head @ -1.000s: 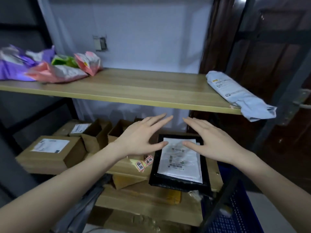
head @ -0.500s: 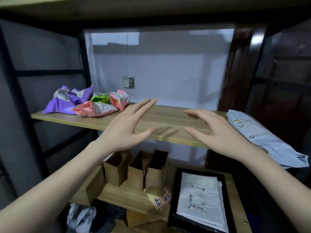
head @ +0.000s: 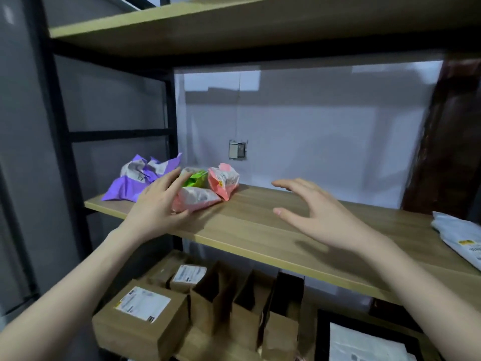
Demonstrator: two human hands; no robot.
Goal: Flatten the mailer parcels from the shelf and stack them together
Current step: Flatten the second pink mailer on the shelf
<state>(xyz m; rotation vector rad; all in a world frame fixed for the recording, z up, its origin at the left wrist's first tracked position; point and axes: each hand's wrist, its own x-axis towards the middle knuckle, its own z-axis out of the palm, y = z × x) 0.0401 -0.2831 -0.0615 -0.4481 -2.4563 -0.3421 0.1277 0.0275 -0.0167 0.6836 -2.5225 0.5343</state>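
Several crumpled mailer parcels lie at the left end of the wooden shelf: a purple one, a green one, a pink one lying flat and a second pink one standing behind it. My left hand reaches over the flat pink mailer, fingers straight, thumb at its front edge. My right hand hovers above the bare shelf board to the right of the parcels, fingers spread and holding nothing. A grey-white mailer lies at the shelf's right end.
Below, a lower shelf carries cardboard boxes, open brown paper bags and a black tray with white papers. Black metal uprights frame the rack on the left. Another wooden shelf runs overhead. A wall socket sits behind.
The view has risen from the lower shelf to the middle one. Both hands moved up and forward; my left hand has reached the pink mailer, my right hand is over the board.
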